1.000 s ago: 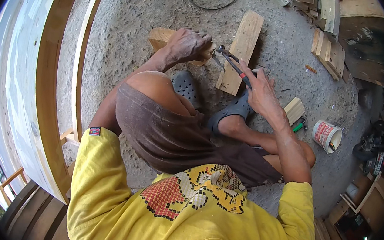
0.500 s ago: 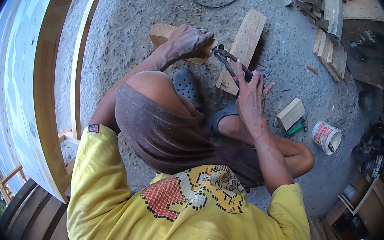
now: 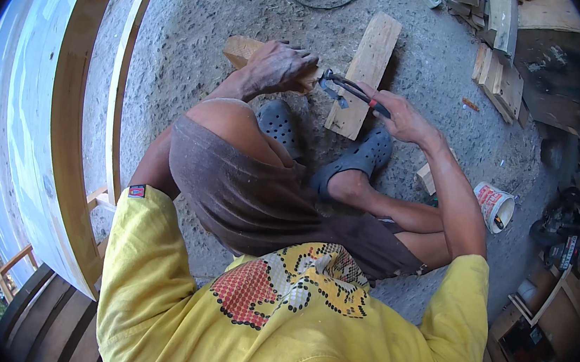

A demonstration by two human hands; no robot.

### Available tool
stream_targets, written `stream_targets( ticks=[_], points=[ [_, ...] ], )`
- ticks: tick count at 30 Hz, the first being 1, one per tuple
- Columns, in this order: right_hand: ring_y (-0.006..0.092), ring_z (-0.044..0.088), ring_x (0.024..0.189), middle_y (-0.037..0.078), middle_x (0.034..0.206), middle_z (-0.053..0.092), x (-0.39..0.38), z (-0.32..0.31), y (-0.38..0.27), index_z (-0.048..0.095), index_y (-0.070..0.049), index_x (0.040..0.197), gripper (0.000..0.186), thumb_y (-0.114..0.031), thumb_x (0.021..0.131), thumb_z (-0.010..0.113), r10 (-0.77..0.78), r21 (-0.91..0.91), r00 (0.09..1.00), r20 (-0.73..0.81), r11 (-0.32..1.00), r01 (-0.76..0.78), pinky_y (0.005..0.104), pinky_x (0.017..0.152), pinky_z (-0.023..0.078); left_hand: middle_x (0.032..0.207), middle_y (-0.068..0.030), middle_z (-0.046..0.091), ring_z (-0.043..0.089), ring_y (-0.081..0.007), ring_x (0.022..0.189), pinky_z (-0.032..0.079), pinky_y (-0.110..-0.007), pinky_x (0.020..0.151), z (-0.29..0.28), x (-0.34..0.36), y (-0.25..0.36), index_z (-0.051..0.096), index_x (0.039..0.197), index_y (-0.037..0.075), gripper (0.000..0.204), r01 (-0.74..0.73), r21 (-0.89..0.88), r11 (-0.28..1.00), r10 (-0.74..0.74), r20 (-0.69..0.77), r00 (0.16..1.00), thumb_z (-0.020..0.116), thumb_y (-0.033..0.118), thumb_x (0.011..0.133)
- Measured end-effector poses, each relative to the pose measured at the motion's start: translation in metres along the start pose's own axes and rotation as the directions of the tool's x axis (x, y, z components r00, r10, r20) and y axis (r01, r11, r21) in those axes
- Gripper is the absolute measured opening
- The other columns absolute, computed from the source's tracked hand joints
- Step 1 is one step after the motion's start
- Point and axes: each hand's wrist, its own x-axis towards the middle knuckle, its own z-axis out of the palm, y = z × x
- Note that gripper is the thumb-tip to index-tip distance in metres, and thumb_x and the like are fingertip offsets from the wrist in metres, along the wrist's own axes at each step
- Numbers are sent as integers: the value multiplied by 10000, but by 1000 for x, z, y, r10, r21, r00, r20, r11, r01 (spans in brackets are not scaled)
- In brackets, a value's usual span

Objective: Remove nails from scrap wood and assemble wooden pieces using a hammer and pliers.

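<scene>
My left hand (image 3: 282, 66) is wrapped over a short wooden block (image 3: 239, 50) and holds it on the rough concrete floor. The block's right end shows just past my fingers. In my right hand (image 3: 406, 117) are pincers with dark and red handles (image 3: 361, 93). Their metal jaws (image 3: 326, 76) are at that end of the block; whether they grip a nail there is too small to tell. Behind the pincers a flat wooden plank (image 3: 370, 55) lies slanting on the floor.
Near my right forearm are a wood offcut (image 3: 426, 178) and a white bucket (image 3: 492, 206) with red print. Stacked wood pieces (image 3: 498, 83) lie at the far right, a black cable (image 3: 329, 7) at the far side. A long wooden frame (image 3: 73, 123) stands along my left.
My right hand has swung outward to the right, turning the pincers from a steep slant to nearly level. Their handles look closer together. My left hand stays on the block.
</scene>
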Motion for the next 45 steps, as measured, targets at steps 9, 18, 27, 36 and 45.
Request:
stream_targets(
  ticks=[9,18,27,36,45],
  points=[
    [423,491,1431,210,1571,492,-15,24,-28,378,-122,1627,750,40,930,603,34,234,995,-95,972,-11,428,1236,360,1105,-117,694,680,-335,1091,556,-445,869,1,-12,3,581,1154,75,569,-14,2,1000,14,-11,1000,829,440,796],
    [468,621,1089,249,1109,555,-7,-30,-83,354,-234,1648,871,123,867,499,364,-334,931,35,882,-332,593,958,477,1124,-102,690,667,-331,1114,549,-442,873,0,-5,3,573,1164,78,586,-25,23,999,25,-21,999,830,453,793],
    [507,629,1149,269,1206,587,-3,-16,-45,338,-171,1641,831,96,881,540,211,-64,956,205,977,-203,546,939,522,1154,-104,681,667,-318,1123,517,-452,948,-5,-8,7,575,1257,55,670,22,10,1000,-22,18,1000,850,414,762],
    [483,676,1006,191,1145,642,24,41,29,450,-126,1537,742,65,842,625,-60,37,993,-98,997,64,542,834,580,1095,-77,683,678,-279,1096,530,-404,933,3,-29,7,594,1185,83,516,27,26,999,-28,37,999,807,326,783],
    [414,689,953,158,1068,649,60,87,44,538,-117,1458,691,59,800,654,-396,-58,886,-241,917,394,505,788,580,1073,-35,698,682,-248,1031,530,-386,902,-4,-67,5,647,1153,119,500,-25,-6,1000,24,-130,991,831,304,727]
  ],
)
